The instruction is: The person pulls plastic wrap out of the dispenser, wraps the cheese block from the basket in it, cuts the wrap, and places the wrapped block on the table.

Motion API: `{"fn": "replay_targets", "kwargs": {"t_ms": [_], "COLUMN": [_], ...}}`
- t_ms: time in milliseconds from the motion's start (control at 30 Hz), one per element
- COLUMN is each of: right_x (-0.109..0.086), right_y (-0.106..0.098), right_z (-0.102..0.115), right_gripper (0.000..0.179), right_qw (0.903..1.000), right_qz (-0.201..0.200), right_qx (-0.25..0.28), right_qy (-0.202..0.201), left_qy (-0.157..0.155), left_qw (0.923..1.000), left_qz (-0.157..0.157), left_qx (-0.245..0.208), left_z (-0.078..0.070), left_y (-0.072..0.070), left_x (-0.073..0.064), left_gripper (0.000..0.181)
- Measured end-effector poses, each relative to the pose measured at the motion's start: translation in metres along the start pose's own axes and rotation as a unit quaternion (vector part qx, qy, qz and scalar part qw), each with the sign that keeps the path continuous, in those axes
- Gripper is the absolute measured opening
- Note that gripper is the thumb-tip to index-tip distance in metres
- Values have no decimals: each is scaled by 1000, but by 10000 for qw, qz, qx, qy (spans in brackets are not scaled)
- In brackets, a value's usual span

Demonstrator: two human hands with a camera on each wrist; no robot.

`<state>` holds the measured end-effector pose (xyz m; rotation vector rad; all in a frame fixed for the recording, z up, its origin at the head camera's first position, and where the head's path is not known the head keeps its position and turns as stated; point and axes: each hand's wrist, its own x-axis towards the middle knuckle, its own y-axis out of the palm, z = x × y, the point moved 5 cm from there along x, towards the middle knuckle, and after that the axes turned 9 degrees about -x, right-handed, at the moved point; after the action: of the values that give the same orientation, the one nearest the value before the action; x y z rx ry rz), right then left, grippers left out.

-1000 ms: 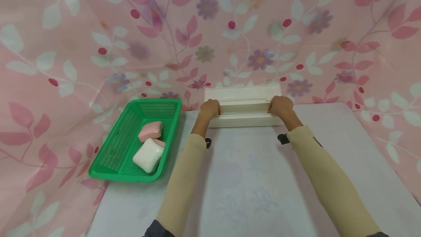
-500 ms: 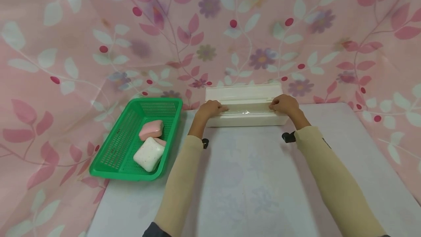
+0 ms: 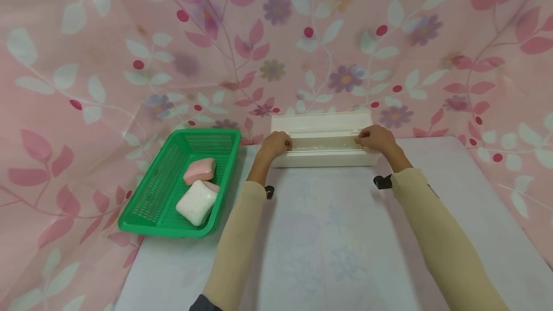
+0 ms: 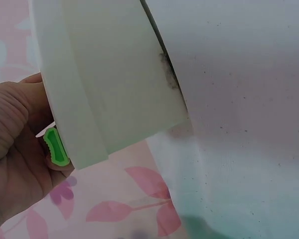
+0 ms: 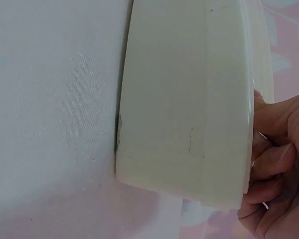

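A long white cling film dispenser [image 3: 326, 160] sits at the back of the table, its lid [image 3: 321, 122] tipped up against the cloth. Clear, shiny cling film [image 3: 319, 147] shows faintly in its opening. My left hand [image 3: 275, 144] is at the left end, fingers curled in at the film. At the right end my right hand [image 3: 377, 138] pinches at the film's edge with thumb and fingers. The left wrist view shows a green slide cutter [image 4: 56, 148] beside the left fingers. Both wrist views have the dispenser's front wall hiding the fingertips.
To the left stands a green plastic basket [image 3: 144, 228] holding a white soap bar [image 3: 196, 203] and pink soap bars [image 3: 199, 170]. A pink floral cloth [image 3: 302, 52] hangs behind the pale table [image 3: 319, 234].
Both hands have come from gripping the dispenser's ends to the film in its opening. The left fingers, stretched over the film half a second ago, are now curled. The right hand shifted slightly outward.
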<state>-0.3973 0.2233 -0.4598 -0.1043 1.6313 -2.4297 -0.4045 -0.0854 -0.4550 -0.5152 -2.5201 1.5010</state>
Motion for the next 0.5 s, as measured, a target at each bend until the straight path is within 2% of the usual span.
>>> {"fn": "replay_targets", "kwargs": {"t_ms": [167,300,500], "right_x": [-3,-9,-16], "right_y": [-2,-4,-10], "right_z": [-6,-9,-3], "right_gripper": [28,28,28], "right_qw": [9980,9926,9839], "right_qz": [-110,-383,-898], "right_qx": [611,1151,1537], "right_qy": [-64,-55,-162], "left_qy": [248,518,754], "left_qw": [9984,9952,9843], "left_qz": [-213,-446,-614], "left_qx": [-464,-696,-1474], "left_z": [5,4,-3], "left_y": [-3,-8,-19], "left_x": [-1,-4,-14], "left_gripper": [14,12,10]}}
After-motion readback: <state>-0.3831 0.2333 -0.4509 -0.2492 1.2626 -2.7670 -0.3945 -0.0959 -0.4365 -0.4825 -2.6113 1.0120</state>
